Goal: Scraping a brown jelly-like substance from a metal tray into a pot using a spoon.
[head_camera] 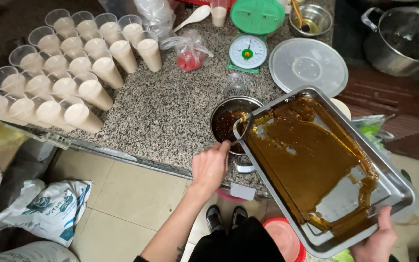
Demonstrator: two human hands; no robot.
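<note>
Right hand [375, 236] gripped the steel tray [394, 187] by its near corner, tilted over the small pot [232, 121] at the table's front edge. Left hand [210, 166] clenched a spoon [245, 127], scraping brown syrup [306, 160]. Tray partly bare; much syrup remained.

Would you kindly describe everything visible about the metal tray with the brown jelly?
The tray is a shallow rectangular pan of shiny metal with a rolled rim. It is tilted over a small pot on the granite counter. A glossy amber-brown jelly layer covers much of it; bare metal shows near the lower end. The right hand grips its near corner; the left hand works a spoon at its far edge.
</note>
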